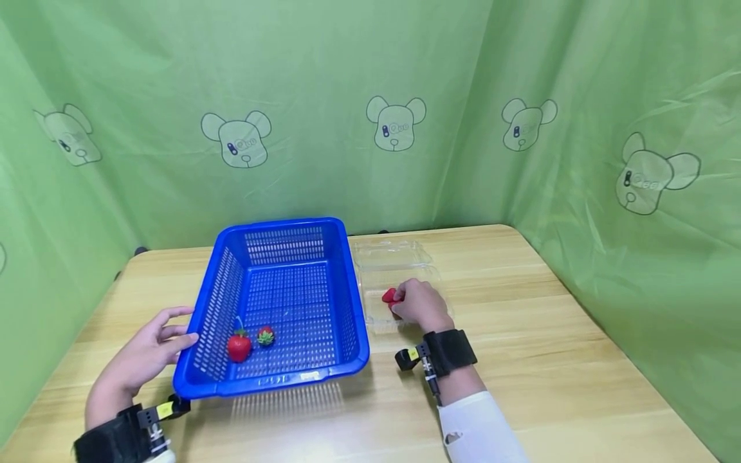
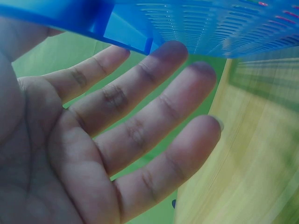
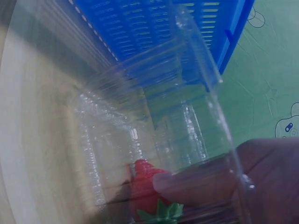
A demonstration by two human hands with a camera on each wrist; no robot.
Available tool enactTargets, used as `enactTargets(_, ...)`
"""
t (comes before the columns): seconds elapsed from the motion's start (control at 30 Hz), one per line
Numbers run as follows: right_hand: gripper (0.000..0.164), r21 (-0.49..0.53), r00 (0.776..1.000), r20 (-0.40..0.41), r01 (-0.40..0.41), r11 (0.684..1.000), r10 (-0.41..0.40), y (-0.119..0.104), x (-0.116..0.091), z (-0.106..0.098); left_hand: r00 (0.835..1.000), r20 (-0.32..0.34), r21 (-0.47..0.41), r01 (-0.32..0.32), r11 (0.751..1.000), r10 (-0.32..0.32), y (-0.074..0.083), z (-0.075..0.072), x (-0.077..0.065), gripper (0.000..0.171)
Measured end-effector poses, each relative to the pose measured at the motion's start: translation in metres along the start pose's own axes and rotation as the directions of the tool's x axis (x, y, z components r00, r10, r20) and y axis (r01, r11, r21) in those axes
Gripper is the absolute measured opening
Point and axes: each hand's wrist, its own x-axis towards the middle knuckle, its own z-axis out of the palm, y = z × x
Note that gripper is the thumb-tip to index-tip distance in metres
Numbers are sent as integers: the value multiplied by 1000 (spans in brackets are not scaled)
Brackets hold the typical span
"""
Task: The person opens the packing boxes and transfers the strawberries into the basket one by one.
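At the left side of the blue plastic basket (image 1: 289,379), my left hand (image 1: 145,350) has its thumb at the rim and its loosely straight fingers against the outer side. In the left wrist view, these fingers (image 2: 140,130) are spread below the basket's rim (image 2: 84,21). Two red strawberries lie on the basket floor, a larger one (image 1: 239,348) and a smaller one (image 1: 265,335). My right hand (image 1: 421,303) reaches into a clear plastic box (image 1: 382,278). Its thumb and fingers pinch a strawberry (image 3: 145,184) with green leaves, partly hidden by the hand.
The clear box's lid (image 1: 390,254) lies folded back at the far side, right beside the basket. A green curtain (image 1: 324,161) with bear-head drawings hangs behind and around the wooden table (image 1: 550,360). The table's bare wood extends to the right of the box.
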Motion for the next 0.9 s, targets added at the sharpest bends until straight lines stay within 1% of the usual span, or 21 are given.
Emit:
enactTargets(0.17,7,40,1000,-2,-4,999,4,1,0,-1,1000,0,5,-10,1000,10,0,0,1,58)
enactTargets(0.43,10,82,1000,-10,-3,997,4,-1,-1,-6,1000,-3,9,-22,1000,22,1,-1,2,58)
enactTargets(0.9,13,99,1000,-13,18,995,-17,-7,-4,-14,1000,-1,3,-10,1000,10,-2,0,1,57)
